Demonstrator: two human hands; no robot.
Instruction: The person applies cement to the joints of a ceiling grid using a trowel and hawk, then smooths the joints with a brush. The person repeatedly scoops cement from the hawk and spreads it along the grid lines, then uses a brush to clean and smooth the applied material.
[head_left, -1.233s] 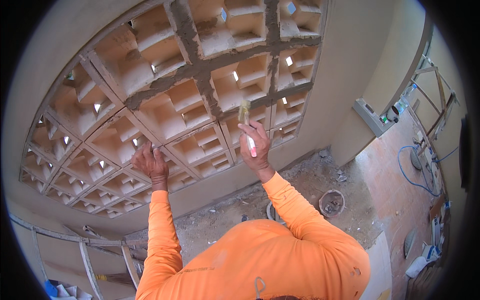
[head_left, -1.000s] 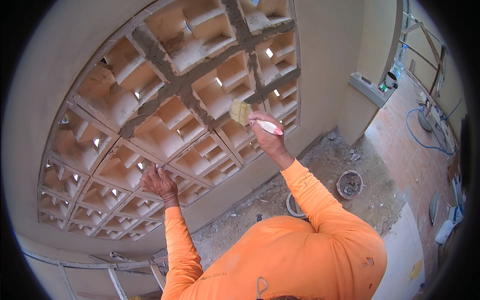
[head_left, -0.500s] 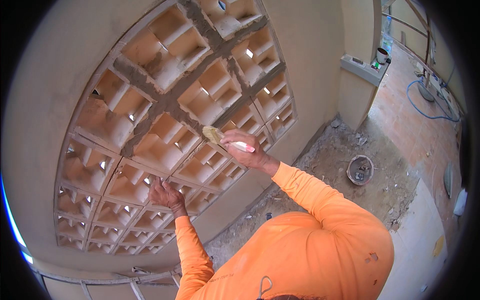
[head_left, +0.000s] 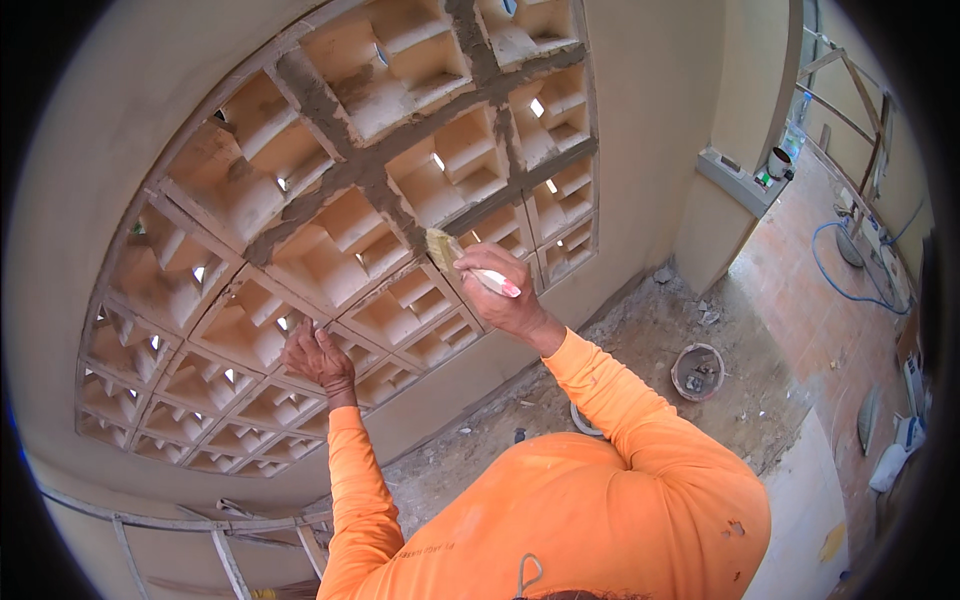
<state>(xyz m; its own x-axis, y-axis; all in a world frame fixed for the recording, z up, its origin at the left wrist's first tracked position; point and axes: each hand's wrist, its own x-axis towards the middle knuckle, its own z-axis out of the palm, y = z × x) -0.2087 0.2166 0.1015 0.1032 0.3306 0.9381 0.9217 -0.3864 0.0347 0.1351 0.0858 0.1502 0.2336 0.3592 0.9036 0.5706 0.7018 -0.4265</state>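
Note:
My right hand (head_left: 500, 295) is closed around the pale handle of a paintbrush (head_left: 443, 250), which has a pinkish-red end. Its light bristles touch a joint in the wall of square, beige ventilation blocks (head_left: 350, 250), just below a band of grey mortar (head_left: 375, 180). Lower down and to the left, my left hand (head_left: 320, 358) rests against the blocks with fingers extended, and no tool shows in it. Grey mortar covers several upper joints, while the lower joints show as thin dark lines.
A round pail (head_left: 697, 372) stands on the rubble-strewn ground to the right. Part of another round rim (head_left: 586, 420) shows behind my right sleeve. A mug (head_left: 779, 162) sits on a grey ledge (head_left: 740, 180). A blue hose (head_left: 835, 265) lies on the tiles, and a metal frame (head_left: 220, 545) is lower left.
The view has shifted, so the pail sits further left and lower. The paintbrush has moved slightly rightward against the blocks, its bristles more upright. My left hand stays against the lower blocks.

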